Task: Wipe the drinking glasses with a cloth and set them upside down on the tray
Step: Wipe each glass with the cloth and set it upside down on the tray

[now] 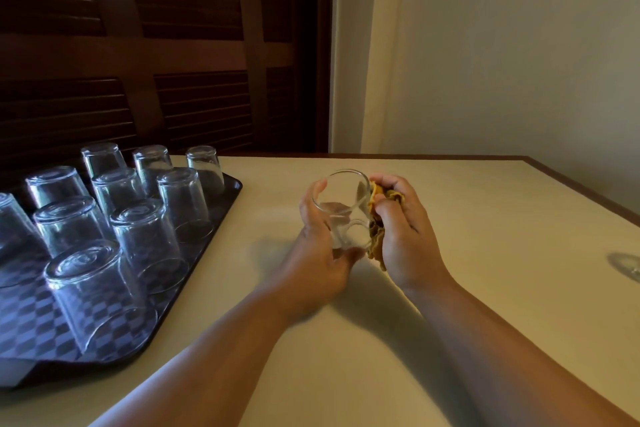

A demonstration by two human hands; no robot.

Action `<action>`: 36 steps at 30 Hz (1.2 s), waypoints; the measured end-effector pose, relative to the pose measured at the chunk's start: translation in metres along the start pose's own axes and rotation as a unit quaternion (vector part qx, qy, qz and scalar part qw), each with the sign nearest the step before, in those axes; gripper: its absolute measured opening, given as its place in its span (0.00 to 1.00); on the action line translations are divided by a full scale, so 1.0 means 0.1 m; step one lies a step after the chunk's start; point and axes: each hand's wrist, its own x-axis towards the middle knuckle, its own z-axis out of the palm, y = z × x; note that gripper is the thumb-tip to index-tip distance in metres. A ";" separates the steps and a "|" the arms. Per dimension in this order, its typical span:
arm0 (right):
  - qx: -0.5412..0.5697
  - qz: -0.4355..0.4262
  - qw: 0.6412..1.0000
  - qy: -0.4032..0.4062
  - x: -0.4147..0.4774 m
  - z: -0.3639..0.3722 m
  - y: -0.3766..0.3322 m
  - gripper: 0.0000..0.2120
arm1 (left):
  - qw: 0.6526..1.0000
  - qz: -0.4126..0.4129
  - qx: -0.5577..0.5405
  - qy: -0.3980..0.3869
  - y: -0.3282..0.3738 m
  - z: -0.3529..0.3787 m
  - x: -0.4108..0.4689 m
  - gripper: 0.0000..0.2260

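Ten upturned glasses (145, 239), one held glass (346, 211), one cloth (375, 243), one tray (229, 191)

Pretty plain setup: a cream surface (450, 218) with a thin brown edge trim (571, 182). Behind its far-left side there's a dark wooden louvered door (173, 45). A pale wall (502, 45) rises behind its far-right side.

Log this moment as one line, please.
left hand: holds glass | right hand: holds cloth against glass | tray: upturned glasses

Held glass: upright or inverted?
Upright, slightly tilted: the glass shows its open rim on top, left hand gripping it, cloth against its side.
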 end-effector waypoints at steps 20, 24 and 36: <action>0.041 -0.010 0.999 -0.005 -0.01 0.02 -0.08 0.15 | 0.998 0.052 0.030 0.010 -0.08 0.01 0.05 0.51; 0.001 0.025 1.000 -0.009 0.01 0.00 -0.05 0.16 | 0.998 0.048 0.039 0.017 -0.09 -0.01 0.04 0.53; 0.020 -0.009 1.000 -0.002 -0.02 0.02 -0.06 0.14 | 0.999 0.040 -0.005 0.003 -0.05 0.00 -0.01 0.53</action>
